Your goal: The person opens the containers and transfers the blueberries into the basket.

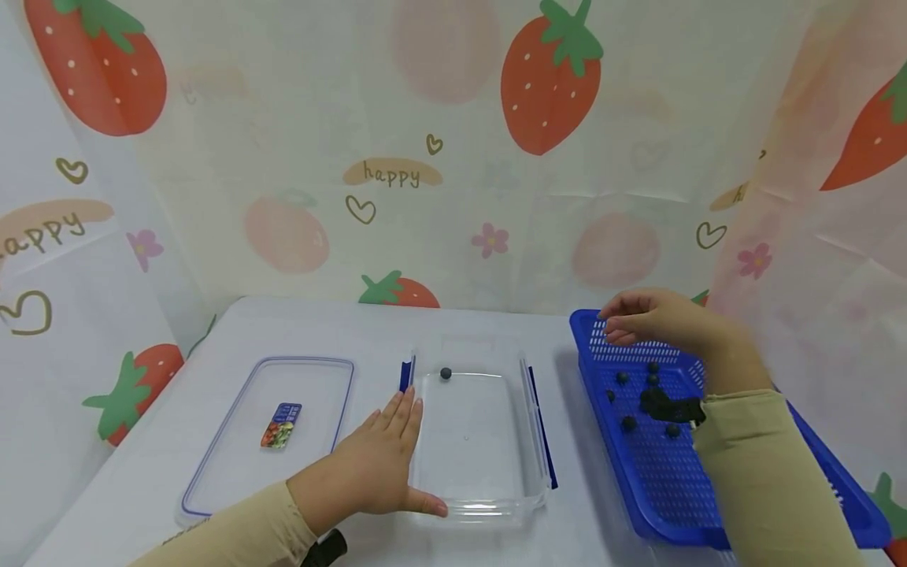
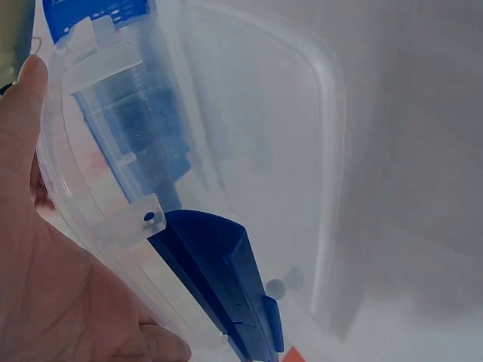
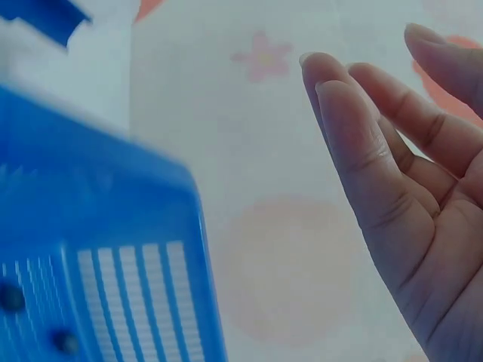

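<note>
A clear plastic box [image 1: 468,441] with blue side clips stands mid-table. One blueberry [image 1: 446,373] lies inside it near the far end. My left hand [image 1: 368,461] rests along the box's left side, fingers straight and thumb at the near corner. The left wrist view shows the palm beside the clear wall and a dark blue clip [image 2: 219,279]. Over the far end of a blue basket [image 1: 680,488], my right hand [image 1: 655,319] is raised with loosely bent fingers and nothing between them. Several blueberries [image 1: 628,424] lie in the basket, partly covered by the right forearm.
A clear lid [image 1: 234,472] with a purplish rim lies flat to the left, bearing a small colourful label [image 1: 281,426]. Behind the table [image 1: 375,323] hangs a strawberry-print sheet [image 1: 453,236], which also closes off both sides.
</note>
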Action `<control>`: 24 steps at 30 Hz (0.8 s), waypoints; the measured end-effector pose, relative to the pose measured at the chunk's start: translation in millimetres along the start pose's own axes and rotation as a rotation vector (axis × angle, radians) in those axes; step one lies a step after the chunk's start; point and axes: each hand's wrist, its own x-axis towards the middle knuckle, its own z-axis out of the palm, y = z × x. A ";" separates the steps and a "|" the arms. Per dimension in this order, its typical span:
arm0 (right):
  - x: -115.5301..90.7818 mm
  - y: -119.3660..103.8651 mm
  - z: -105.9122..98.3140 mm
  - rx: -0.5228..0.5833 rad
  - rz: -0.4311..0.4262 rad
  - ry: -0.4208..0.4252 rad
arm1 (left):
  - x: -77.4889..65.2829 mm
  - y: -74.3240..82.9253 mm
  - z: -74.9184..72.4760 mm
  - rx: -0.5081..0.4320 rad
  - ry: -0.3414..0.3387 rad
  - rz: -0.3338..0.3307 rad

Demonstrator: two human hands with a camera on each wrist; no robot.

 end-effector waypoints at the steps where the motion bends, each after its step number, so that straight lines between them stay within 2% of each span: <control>1: 4.7 -2.3 3.5 0.003 -0.002 0.000 | 0.0 0.1 0.1 0.003 0.000 0.001; 11: 49.3 -20.6 41.2 -0.012 0.002 0.035 | 0.0 0.7 0.0 -0.001 0.011 0.011; 17: 75.0 -28.5 72.5 0.032 -0.010 0.027 | -0.9 0.7 -0.3 -0.001 0.016 0.005; 24: 105.5 -30.3 112.1 0.131 0.072 0.062 | 0.6 1.1 0.0 0.011 0.015 0.002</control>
